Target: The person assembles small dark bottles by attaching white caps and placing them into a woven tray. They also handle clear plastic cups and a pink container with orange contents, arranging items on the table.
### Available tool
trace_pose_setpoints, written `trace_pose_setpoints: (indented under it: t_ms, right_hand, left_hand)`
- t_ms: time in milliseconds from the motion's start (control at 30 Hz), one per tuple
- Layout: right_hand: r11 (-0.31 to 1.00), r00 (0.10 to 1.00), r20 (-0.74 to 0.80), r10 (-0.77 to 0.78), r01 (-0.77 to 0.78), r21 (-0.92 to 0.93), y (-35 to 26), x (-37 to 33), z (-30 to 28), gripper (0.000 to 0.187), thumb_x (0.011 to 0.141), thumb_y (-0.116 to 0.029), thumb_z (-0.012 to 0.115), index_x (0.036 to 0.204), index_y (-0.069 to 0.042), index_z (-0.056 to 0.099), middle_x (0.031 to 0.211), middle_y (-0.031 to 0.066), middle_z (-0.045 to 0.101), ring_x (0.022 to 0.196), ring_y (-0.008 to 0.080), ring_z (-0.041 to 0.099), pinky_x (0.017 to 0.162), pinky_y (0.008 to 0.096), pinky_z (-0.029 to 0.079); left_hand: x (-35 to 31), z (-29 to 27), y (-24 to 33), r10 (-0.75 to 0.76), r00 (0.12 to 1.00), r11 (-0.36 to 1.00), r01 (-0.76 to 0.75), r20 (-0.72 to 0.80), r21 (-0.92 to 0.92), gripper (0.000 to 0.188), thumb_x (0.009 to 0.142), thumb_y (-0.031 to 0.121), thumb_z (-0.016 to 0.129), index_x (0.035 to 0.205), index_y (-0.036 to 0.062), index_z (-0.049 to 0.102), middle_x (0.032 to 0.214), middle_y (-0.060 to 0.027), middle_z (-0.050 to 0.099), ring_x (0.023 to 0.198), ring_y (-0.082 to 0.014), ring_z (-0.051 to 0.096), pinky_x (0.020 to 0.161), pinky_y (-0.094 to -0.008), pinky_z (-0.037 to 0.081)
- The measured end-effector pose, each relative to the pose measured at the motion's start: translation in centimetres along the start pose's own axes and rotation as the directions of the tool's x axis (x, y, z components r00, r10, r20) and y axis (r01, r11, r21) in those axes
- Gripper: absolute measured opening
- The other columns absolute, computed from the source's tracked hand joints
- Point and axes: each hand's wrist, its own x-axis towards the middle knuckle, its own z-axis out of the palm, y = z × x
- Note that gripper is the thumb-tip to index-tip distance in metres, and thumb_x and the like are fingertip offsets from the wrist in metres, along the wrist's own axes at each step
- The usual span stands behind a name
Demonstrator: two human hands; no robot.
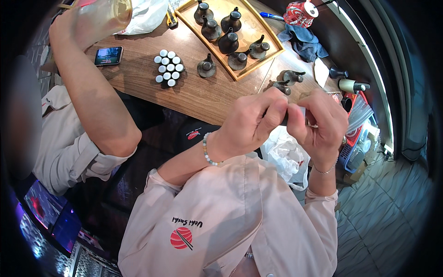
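Through the head view, I see the left hand (254, 119) and right hand (321, 121) nearly meeting, fingertips curled in; I cannot tell what, if anything, they grip. Two dark, round-bodied, spouted pots (290, 77) sit just beyond; a forward knuckle could tip them. Anything slipping could drop into the crumpled white plastic bag (285, 161) below.

It is looking like a restaurant: drawn chopsticks (185, 241) are crossing a shirt emblem (176, 237), and spouted bottles (228, 42) are standing in a tray (254, 28) on the table (138, 84), back from its near edge.
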Motion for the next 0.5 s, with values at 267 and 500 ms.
trace_pose_setpoints:
  t_ms: [267, 500]
  right_hand:
    - [0.952, 0.958, 0.062, 0.279, -0.284, 0.117, -0.4, -0.7, 1.3, 0.019, 0.096, -0.018, 0.072, 0.084, -0.005, 0.067, 0.061, 0.0073, 0.054, 0.052, 0.0245, 0.055, 0.051, 0.0343, 0.042]
    - [0.959, 0.966, 0.229, 0.121, -0.173, 0.225, -0.5, -0.1, -0.2, 0.032, 0.090, -0.013, 0.078, 0.118, -0.002, 0.066, 0.094, 0.0104, 0.065, 0.070, 0.0242, 0.064, 0.061, 0.0345, 0.050]
  left_hand:
    - [-0.4, -1.0, -1.1, -0.179, 0.983, 0.982, 0.181, 0.042, -0.046, 0.035, 0.111, 0.026, 0.049, 0.091, -0.0009, 0.059, 0.068, -0.0084, 0.048, 0.057, -0.0150, 0.052, 0.053, -0.0332, 0.042]
    - [-0.6, -1.3, -1.1, -0.406, 0.912, 0.880, 0.406, 0.052, -0.249, 0.041, 0.112, 0.030, 0.045, 0.089, -0.0021, 0.056, 0.066, -0.0060, 0.043, 0.059, -0.0100, 0.039, 0.053, -0.0307, 0.036]
